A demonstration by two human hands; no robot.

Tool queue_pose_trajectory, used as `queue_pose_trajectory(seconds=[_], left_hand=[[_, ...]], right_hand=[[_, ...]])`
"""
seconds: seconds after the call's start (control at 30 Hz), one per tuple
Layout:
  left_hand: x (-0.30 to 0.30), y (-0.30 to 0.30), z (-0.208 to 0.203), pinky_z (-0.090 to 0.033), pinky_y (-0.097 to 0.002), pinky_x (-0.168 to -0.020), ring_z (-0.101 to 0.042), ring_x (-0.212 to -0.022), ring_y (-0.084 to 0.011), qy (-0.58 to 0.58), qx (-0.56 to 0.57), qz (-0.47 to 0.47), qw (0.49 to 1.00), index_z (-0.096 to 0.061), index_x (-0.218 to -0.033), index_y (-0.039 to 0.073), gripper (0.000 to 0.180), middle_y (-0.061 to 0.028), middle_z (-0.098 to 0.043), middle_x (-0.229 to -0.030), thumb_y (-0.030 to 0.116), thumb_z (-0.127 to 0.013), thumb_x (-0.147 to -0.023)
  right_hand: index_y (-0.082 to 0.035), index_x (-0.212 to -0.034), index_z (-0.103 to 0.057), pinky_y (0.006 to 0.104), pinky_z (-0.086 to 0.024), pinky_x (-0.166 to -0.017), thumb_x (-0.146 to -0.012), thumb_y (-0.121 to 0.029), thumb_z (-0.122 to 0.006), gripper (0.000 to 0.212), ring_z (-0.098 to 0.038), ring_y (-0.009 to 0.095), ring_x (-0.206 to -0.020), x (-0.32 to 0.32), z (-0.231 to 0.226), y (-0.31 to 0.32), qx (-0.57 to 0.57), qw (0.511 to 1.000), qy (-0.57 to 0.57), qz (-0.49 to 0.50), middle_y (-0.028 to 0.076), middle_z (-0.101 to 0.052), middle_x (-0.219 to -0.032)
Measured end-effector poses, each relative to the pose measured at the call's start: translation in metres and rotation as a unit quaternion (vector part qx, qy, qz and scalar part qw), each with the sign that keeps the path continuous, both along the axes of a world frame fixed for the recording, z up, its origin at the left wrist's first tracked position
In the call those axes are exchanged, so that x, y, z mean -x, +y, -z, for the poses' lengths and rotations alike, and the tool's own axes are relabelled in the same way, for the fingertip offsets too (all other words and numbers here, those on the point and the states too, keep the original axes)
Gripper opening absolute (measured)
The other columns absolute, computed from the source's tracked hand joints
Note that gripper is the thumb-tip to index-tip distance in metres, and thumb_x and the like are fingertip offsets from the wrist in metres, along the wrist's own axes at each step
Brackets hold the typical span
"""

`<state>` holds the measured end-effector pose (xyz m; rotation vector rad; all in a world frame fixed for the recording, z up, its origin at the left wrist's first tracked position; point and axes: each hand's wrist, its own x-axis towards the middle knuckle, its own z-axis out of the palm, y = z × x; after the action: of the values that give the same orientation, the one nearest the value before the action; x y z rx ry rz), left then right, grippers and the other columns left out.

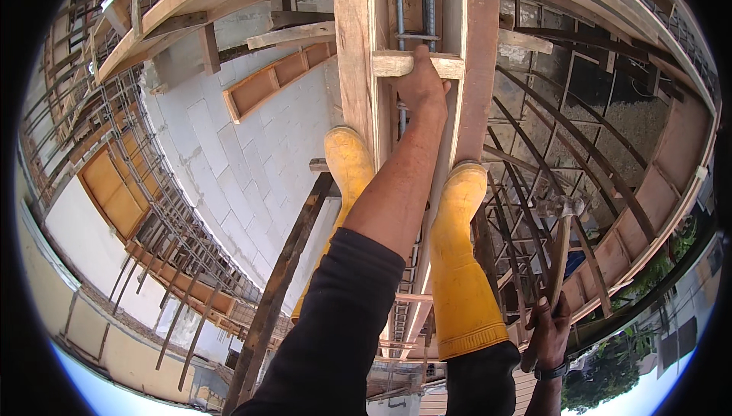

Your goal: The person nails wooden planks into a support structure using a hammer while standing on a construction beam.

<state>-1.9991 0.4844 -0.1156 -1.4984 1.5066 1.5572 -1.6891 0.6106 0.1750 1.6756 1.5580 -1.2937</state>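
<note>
My left hand (423, 88) is closed on a short wooden crosspiece (393, 64) that bridges the two sides of a narrow timber formwork trough (354, 42). Steel reinforcing bars (399, 0) with ties run inside the trough, partly hidden under my hand and forearm. Low at the right, my right hand (547, 332) is wrapped round the handle of a hammer (563, 252). Its head points up and away from me, apart from the formwork. A watch strap circles that wrist.
My yellow rubber boots (465, 263) (347, 157) stand astride the trough, high above the ground. A grey block wall (244, 164) lies below on the left. Slanting timber props (587, 141) fill the right side. A curved-looking formwork panel (656, 202) and rebar cages (164, 195) lie farther out.
</note>
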Motion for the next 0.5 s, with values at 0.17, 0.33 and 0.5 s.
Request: queue_pose_trajectory(seconds=[0.17, 0.33, 0.5], left_hand=[[0.001, -0.012, 0.039, -0.06, -0.0307, -0.056, -0.07, -0.095, -0.0214, 0.033, 0.067, 0.032, 0.997, -0.043, -0.141, 0.0, 0.066, -0.0153, -0.063, -0.123, 0.035, -0.066, -0.091], [-0.005, 0.001, 0.034, -0.062, -0.0366, -0.077, -0.068, -0.108, -0.0279, 0.065, 0.091, 0.022, 0.993, -0.034, -0.146, -0.007, 0.076, -0.0212, -0.064, -0.125, 0.031, -0.067, -0.089], [-0.002, -0.001, 0.016, -0.047, -0.0415, -0.105, -0.065, -0.116, -0.0328, 0.09, 0.065, -0.004, 0.994, -0.033, -0.145, -0.009, 0.077, -0.0252, -0.063, -0.127, 0.031, -0.069, -0.089]], right_hand=[[-0.003, -0.116, -0.058, 0.0242, -0.043, -0.053, -0.1, -0.037, -0.064, 0.038, -0.049, 0.007, -0.058, 0.031, 0.0, 0.006, 0.031, 0.998, -0.022, -0.057, -0.002, -0.053, -0.071], [-0.003, -0.117, -0.056, 0.0245, -0.043, -0.052, -0.103, -0.034, -0.06, 0.034, -0.048, 0.007, -0.058, 0.061, 0.006, 0.011, 0.019, 0.992, -0.04, -0.116, -0.002, -0.052, -0.071], [-0.003, -0.118, -0.056, 0.0236, -0.043, -0.049, -0.102, -0.035, -0.061, 0.036, -0.049, 0.006, -0.056, 0.11, 0.028, -0.001, 0.006, 0.995, -0.004, -0.096, -0.001, -0.052, -0.07]])
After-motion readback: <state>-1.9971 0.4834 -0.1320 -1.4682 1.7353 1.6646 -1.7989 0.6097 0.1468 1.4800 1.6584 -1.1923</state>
